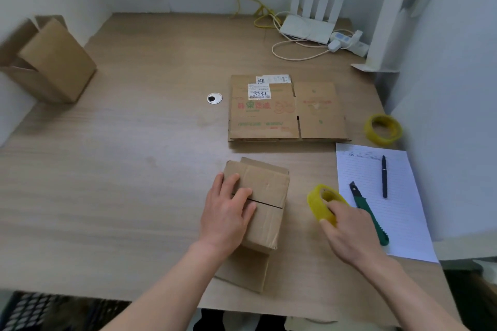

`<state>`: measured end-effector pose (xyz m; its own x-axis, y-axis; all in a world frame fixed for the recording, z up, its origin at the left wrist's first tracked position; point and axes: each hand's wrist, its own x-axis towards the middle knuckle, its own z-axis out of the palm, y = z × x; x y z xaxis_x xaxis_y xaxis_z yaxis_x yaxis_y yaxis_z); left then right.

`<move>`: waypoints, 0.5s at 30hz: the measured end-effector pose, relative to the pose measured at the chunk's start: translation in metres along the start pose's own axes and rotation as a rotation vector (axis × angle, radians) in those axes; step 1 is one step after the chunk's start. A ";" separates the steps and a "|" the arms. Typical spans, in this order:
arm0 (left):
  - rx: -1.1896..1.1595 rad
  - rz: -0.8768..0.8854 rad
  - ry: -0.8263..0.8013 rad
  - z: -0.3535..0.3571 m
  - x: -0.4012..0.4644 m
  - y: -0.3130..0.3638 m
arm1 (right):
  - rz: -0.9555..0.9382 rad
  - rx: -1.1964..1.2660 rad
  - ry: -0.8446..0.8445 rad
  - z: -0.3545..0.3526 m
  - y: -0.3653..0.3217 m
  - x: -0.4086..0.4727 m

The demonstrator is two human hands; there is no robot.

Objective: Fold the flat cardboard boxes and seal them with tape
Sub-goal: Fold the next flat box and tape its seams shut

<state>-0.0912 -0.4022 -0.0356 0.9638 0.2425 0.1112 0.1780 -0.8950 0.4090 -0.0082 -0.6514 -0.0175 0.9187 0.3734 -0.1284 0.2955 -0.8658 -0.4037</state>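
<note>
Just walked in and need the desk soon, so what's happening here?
A person is assembling cardboard boxes. Their left hand presses the closed flaps of a small brown cardboard box, whose seam looks untaped. Their right hand has a grip on a yellow tape roll. A flattened printed cardboard box lies behind, and a green utility knife rests on lined paper.

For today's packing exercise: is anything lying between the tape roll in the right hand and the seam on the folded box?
Nothing visible: only bare table separates the tape roll in the right hand from the folded box. The left hand rests on the seam's left end.
</note>
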 end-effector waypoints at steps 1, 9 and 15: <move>0.000 -0.006 0.011 0.001 0.000 0.003 | -0.006 0.101 0.019 -0.008 -0.007 0.001; -0.086 -0.016 0.098 0.001 0.000 0.009 | -0.226 0.740 -0.044 -0.058 -0.069 0.000; -0.254 -0.012 0.060 -0.011 0.002 -0.001 | -0.167 0.913 -0.202 -0.030 -0.097 0.010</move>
<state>-0.0920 -0.3971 -0.0259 0.9470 0.2810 0.1555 0.1263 -0.7710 0.6241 -0.0202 -0.5739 0.0481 0.7952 0.5934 -0.1244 0.0217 -0.2330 -0.9722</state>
